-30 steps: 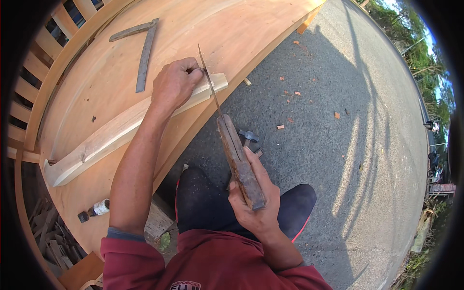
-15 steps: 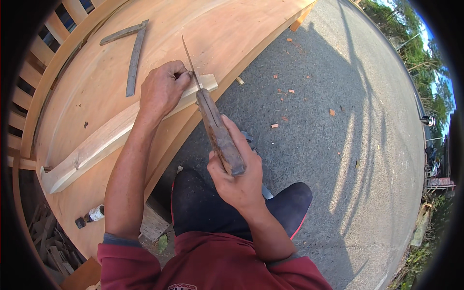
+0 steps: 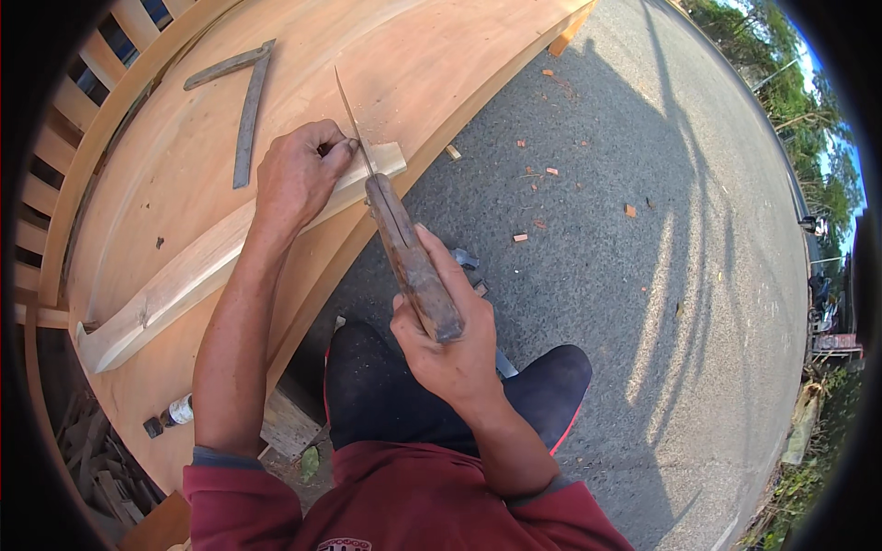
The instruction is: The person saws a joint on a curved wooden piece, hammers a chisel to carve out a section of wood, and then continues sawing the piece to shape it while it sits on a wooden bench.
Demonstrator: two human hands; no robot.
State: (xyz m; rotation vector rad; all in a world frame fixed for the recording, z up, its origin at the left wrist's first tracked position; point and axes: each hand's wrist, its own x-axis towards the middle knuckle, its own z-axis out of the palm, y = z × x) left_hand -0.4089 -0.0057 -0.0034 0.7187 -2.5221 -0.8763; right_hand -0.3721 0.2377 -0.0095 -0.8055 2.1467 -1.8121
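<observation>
Pale wood, that long shaped piece, lies along the edge of the surface, and a saw stands across it near the right-hand end. The end block beyond looks joined on, so I'd judge the cut unfinished; its depth I can't tell. The right hand has its fingers wrapped around the handle. The left hand rests on the wood just beside the saw, fingers curled in; whether they pinch anything, I can't tell.
</observation>
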